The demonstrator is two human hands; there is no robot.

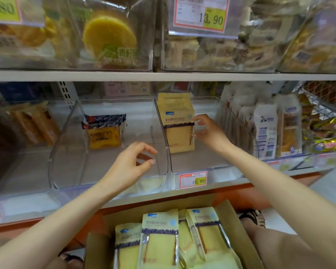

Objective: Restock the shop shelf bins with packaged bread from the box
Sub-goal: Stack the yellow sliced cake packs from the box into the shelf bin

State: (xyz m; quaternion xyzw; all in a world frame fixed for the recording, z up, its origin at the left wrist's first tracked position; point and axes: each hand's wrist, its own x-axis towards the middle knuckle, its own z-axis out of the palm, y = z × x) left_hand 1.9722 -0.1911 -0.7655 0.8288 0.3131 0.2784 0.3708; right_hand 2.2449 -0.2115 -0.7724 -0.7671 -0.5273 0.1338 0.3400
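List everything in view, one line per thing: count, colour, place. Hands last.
Cardboard box: one, brown, on the floor below the shelf.
Boxed bread packs: several, cream with purple band, in the box.
Upright bread pack: one, tan with purple band, in the right bin.
Clear bins: two, transparent, middle shelf; left bin, right bin.
Blueberry pack: at least one, blue and yellow, back of left bin.
Price tags: two, red-bordered; 10.80 tag below right bin, 13.90 tag top shelf.
Round cakes: at least one, yellow, bagged, top shelf left.
Left hand: one, loosely curled, empty, over left bin's front.
Right hand: one, pinching the upright bread pack's right edge.
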